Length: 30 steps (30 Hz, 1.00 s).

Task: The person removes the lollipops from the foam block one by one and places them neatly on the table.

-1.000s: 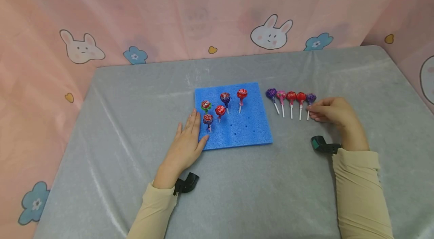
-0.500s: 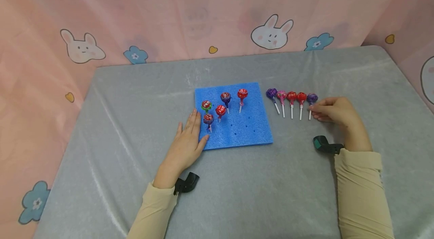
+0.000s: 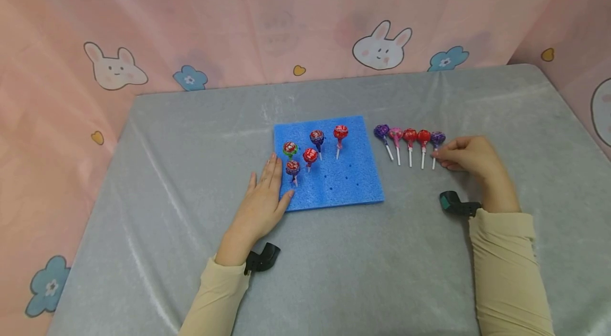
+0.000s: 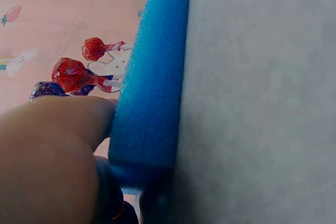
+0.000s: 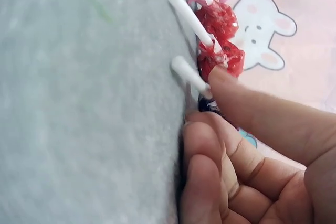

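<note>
A blue foam board lies mid-table with several wrapped lollipops standing in it, among them a red one at the back and a green-and-red one at the left. My left hand rests flat along the board's left edge, fingers straight, thumb at its near corner. Right of the board several lollipops lie in a row. At the row's right end is a purple lollipop, whose stick my right hand pinches between thumb and fingers. In the right wrist view the thumb and fingers mostly hide its head.
Beside the held lollipop lie two red lollipops, then a pink one and another purple one. Small holes dot the board's near right part. A grey cloth covers the table, and a pink curtain hangs behind.
The rightmost purple lollipop shifted slightly right with my right hand, then back left beside the row. My left hand and the board stayed in place.
</note>
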### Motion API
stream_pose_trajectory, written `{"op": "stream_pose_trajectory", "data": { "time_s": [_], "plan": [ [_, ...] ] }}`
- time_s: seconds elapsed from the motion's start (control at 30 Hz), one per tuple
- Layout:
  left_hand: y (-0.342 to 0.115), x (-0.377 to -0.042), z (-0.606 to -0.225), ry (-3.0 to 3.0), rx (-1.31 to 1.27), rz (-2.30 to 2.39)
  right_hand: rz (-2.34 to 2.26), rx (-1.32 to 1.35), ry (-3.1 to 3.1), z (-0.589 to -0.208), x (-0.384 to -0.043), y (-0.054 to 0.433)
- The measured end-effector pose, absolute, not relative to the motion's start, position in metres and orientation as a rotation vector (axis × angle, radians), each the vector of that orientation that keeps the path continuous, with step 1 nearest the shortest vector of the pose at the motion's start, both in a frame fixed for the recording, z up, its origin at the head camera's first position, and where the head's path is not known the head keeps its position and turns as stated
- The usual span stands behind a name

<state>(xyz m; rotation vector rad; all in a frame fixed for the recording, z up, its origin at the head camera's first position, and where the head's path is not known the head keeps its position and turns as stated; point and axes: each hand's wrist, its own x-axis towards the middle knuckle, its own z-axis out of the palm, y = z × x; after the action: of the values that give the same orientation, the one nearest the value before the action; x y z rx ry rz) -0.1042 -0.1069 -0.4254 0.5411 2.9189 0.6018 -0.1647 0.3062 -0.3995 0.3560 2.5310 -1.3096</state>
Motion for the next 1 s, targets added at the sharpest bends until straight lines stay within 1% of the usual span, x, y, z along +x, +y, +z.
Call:
{"op": "stream_pose_trajectory", "data": {
  "time_s": [0.27, 0.53, 0.83, 1.0],
  "plan": [
    [-0.107, -0.104, -0.426, 2.921, 0.540, 0.600, -1.271, 0.317, 2.555, -0.398, -0.164, 0.310],
    [-0.107, -0.104, -0.425, 2.921, 0.542, 0.604, -1.328, 0.325, 2.551, -0.395, -0.163, 0.311],
    [-0.107, -0.104, -0.425, 2.919, 0.543, 0.607, -1.206, 0.324, 2.649, -0.384, -0.160, 0.304],
    [-0.107, -0.104, -0.425, 2.920, 0.542, 0.605, -1.242, 0.301, 2.663, -0.381, -0.160, 0.300]
  ]
}}
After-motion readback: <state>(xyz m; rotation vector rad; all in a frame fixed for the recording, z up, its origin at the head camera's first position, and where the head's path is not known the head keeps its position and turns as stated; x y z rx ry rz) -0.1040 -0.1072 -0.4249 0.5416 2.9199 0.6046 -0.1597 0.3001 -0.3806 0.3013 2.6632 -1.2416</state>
